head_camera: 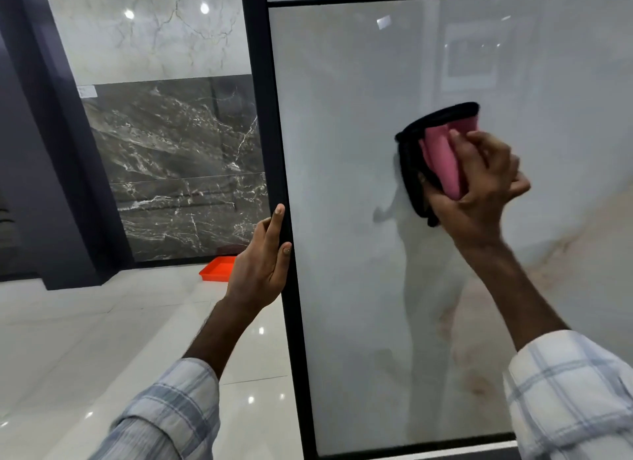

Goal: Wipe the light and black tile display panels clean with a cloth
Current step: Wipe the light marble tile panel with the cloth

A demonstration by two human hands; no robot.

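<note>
Nearest cam: L sleeve (164,411) and R sleeve (575,391), both pale plaid, cuffs pushed back, forearms bare.

L hand (263,254) holds the black frame (270,117) at the panel's L edge, approx mid-height. Index finger lies straight up along the frame, thumb tip is on the frame's front edge, other fingers are hidden behind it.

R hand (479,182) is raised higher, to the R of the frame. Fingers are curled round the cloth (442,158), bunching it and pressing it flat vs. the tile face. The cloth is pink w/ black border; the black edge sticks out above and to the L of the hand, pink folds between the fingers.

Light tile panel (342,99) is glossy pale grey, upright, and fills the R half of view. The cloth sits on its upper-mid area. A thin black crossbar runs near the top, another frame strip along the bottom. A faint dim reflection shows below the cloth. Brownish marks lower R; can't tell if pattern or reflection.

Beyond the frame, L side: glossy pale floor (102,322) w/ light spots. Orange tray (219,269) on the floor, partly hidden by the L hand, near the base of the back display.

Farthest: black tile panel (178,168), dark marble w/ white veins, upright on the back wall. White veined panel (147,31) directly above it, touching. Dark pillar (41,151) to their L.
</note>
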